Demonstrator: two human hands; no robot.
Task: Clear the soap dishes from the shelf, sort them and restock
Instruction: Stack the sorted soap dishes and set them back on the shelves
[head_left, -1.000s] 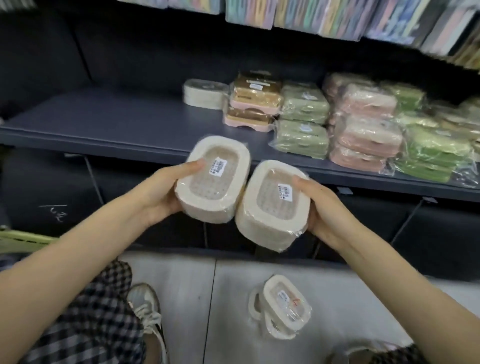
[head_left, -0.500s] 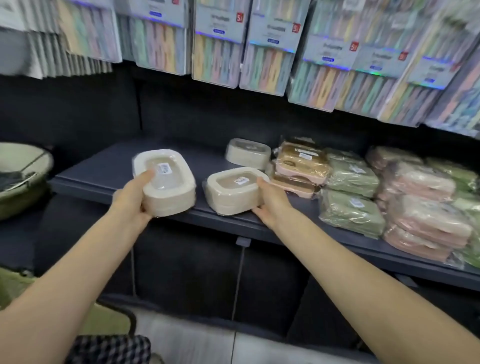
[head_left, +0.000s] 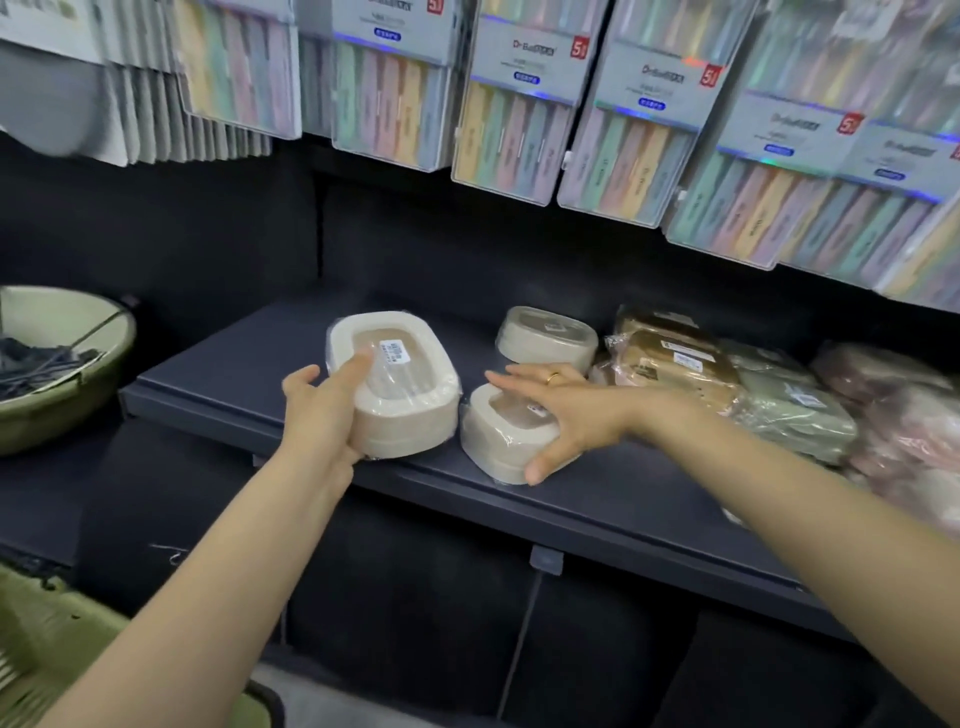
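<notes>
- My left hand (head_left: 322, 410) grips a cream oval plastic soap dish in clear wrap (head_left: 395, 379): fingers (head_left: 358, 364) lie across its top, palm against its near end. I cannot tell whether its base rests on the dark shelf (head_left: 597, 499) or hangs just above it.
- My right hand (head_left: 566, 410) lies spread over a second cream wrapped soap dish (head_left: 498, 441) near the shelf's front edge, fingers loosely splayed, thumb against its near side, pressing more than clamping.
- A third cream wrapped soap dish (head_left: 545, 335) sits just behind that one, toward the back.
- To the right, a stack of brown and pink wrapped dishes (head_left: 670, 364) comes next, then green wrapped dishes (head_left: 795, 415) and pink wrapped dishes (head_left: 904, 415).
- I judge the step to be restocking the cream group at the left of the row.
- To do it well, I would nudge the right-hand dish back off the edge and square it with the one behind.
- I would set the left-hand dish flat beside it, barcode sticker up, keeping the creams together.
- The wrap looks slippery, so I would let go only once each dish sits level.
</notes>
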